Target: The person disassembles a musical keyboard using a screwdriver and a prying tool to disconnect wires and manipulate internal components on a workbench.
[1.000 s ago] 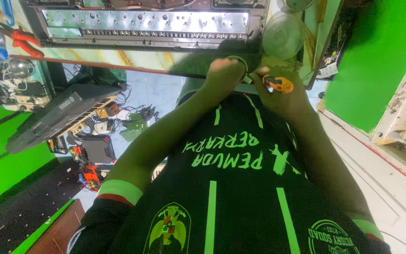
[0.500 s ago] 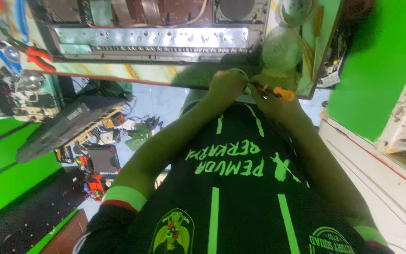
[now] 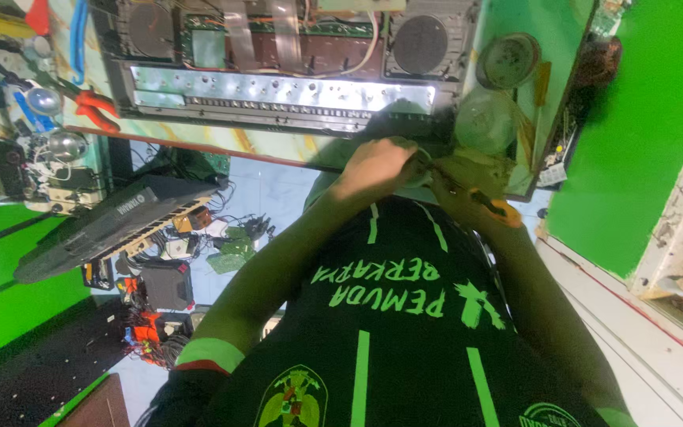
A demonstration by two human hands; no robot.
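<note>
Head view: screwdriver (image 3: 472, 198), orange-handled, gripped in the closed right hand (image 3: 468, 186) at the bench edge, tip angled toward the opened keyboard chassis (image 3: 278, 91); left hand (image 3: 377, 166) curled shut beside the shaft, seemingly steadying it. Pliers (image 3: 92, 107) lie well left.

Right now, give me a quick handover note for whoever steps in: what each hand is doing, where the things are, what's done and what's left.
Left hand: closed, resting at the near edge of the opened electronic unit, by the bench edge.
Right hand: gripping an orange-handled screwdriver, shaft angled up toward the left hand; the tip is hidden.
The unit lies open on the bench, boards, ribbon cables and two round speakers exposed, a metal strip along its near side.
Red-handled pliers lie at its left.
Done: cover is off.
Left: whatever the tip is working on; I cannot see it.
</note>
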